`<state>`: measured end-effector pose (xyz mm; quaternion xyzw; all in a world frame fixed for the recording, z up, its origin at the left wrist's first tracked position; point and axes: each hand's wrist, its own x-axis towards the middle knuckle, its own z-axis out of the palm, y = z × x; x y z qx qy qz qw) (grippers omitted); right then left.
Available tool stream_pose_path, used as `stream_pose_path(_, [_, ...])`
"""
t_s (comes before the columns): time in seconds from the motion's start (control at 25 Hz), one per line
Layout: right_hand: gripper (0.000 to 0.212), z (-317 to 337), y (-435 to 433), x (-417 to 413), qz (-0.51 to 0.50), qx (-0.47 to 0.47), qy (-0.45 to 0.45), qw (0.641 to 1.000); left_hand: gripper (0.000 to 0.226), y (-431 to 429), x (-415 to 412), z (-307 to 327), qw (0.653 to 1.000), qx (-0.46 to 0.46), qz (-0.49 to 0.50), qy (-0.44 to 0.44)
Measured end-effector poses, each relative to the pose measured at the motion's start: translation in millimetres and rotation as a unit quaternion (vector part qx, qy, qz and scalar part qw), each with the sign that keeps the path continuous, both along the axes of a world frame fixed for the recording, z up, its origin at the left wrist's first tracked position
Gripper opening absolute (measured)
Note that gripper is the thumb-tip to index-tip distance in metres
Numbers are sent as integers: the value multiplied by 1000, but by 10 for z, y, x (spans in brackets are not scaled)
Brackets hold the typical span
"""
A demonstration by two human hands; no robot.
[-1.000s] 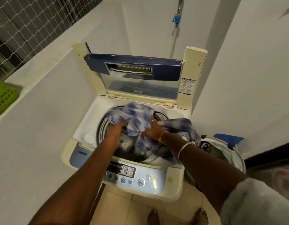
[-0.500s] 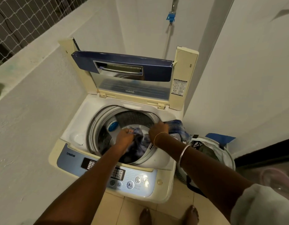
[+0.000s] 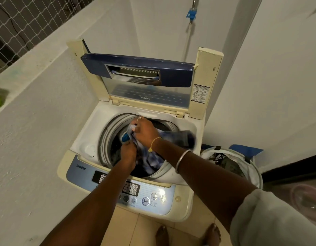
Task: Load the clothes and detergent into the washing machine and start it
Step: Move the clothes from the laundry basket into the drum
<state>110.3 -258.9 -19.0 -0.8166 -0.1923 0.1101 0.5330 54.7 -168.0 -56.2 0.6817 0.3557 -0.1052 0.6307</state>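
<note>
A cream top-load washing machine (image 3: 79, 139) stands with its blue-edged lid (image 3: 137, 71) raised against the wall. A blue and white patterned garment (image 3: 153, 157) hangs into the drum, and one end (image 3: 185, 137) drapes over the right rim. My left hand (image 3: 128, 153) is inside the drum opening and grips the cloth low down. My right hand (image 3: 144, 130) is above it over the drum and pinches the same garment near its top. The control panel (image 3: 146, 194) with a start/pause button faces me at the front. No detergent is in view.
A white laundry basket (image 3: 249, 167) with dark clothes stands right of the machine, beside a blue object (image 3: 245, 150). White walls close in on the left and right. A tap with a blue tag (image 3: 190, 15) hangs above. My bare feet (image 3: 187, 235) are on beige tiles.
The bunched garment went from above the rim down into the drum. My right hand has since lifted and shifted left over the drum; my left hand stays low inside.
</note>
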Motion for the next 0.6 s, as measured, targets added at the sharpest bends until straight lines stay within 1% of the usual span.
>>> stream_pose_path(0.08, [18,-44,104,73,-93,32,16,995,16,161,19,31,999,3,27,-31])
stream_pose_path(0.12, [17,-107,107,111,-108,44,49,992,20,244,51,4,999,11,30,-35])
stream_pose_path(0.16, [20,-179,68,126,-109,41,84,990,22,318,60,-39,999,28,10,-25])
stream_pose_path(0.24, [31,-436,-80,152,-120,-12,146,982,21,378,84,-84,999,42,-30,0])
stream_pose_path(0.32, [42,-663,-280,79,-151,-66,188,968,15,324,51,-72,998,55,-32,16])
stream_pose_path(0.4, [47,-741,-470,-20,-138,-101,191,967,23,164,-2,9,996,73,-43,4])
stream_pose_path(0.48, [50,-710,-615,-65,-106,-125,172,971,32,-3,5,-39,987,129,-100,-2])
stream_pose_path(0.52, [49,-697,-667,-73,-102,-125,164,973,34,-88,26,-54,977,171,-130,-11])
stream_pose_path(0.56, [46,-635,-736,-96,-110,-114,157,975,36,-194,49,-51,969,203,-138,-21])
stream_pose_path(0.6, [42,-574,-801,-118,-130,-91,148,976,37,-298,80,-38,967,219,-123,-37])
